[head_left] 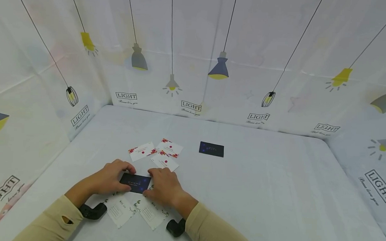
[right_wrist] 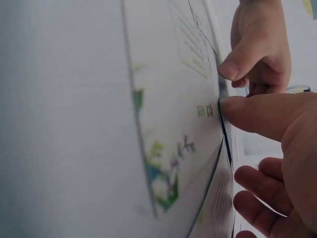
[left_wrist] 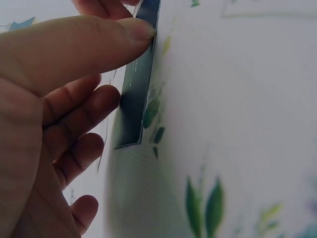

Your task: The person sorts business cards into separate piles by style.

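A dark blue business card (head_left: 135, 182) with small print and bright blue spots lies between my hands in the head view. My left hand (head_left: 110, 178) pinches its left end, thumb on the near edge and fingers at the far edge. At the right end, my right hand (head_left: 166, 187) grips it likewise with thumb and forefinger. The left wrist view shows the thumb (left_wrist: 99, 42) pressing on the edge of the dark card (left_wrist: 133, 109). White cards with green leaf prints (head_left: 119, 211) lie under and in front of it, partly covered by the right hand.
Just beyond the hands, three white cards with red floral corners (head_left: 142, 151) lie partly overlapping. A second dark card (head_left: 211, 149) lies farther right on the white tabletop (head_left: 273, 194). A lamp-printed curtain (head_left: 194, 85) borders the table at the back and sides.
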